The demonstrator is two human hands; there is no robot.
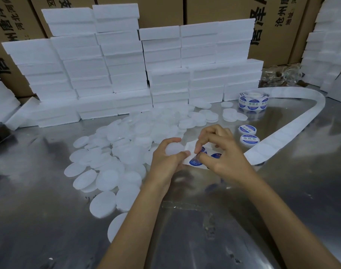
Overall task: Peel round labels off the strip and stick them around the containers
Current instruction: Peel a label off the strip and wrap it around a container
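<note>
My left hand [166, 160] grips a round white container [173, 148] and pinches the end of the white label strip [190, 146] with its thumb. My right hand [222, 150] pinches a blue round label [201, 150] at the strip, thumb and forefinger on its edge. More blue labels [194, 162] sit on the strip under my fingers. The spent backing strip [293, 125] loops away to the right and back toward the label roll [253, 100]. Two labelled containers [247, 129] [249, 139] lie just right of my hands.
A heap of unlabelled white round containers [127, 152] spreads over the metal table [204, 220] left of my hands. Stacks of white foam boxes [127, 70] stand along the back, with cardboard cartons [272, 26] behind them. More foam boxes [328, 45] stand at the right.
</note>
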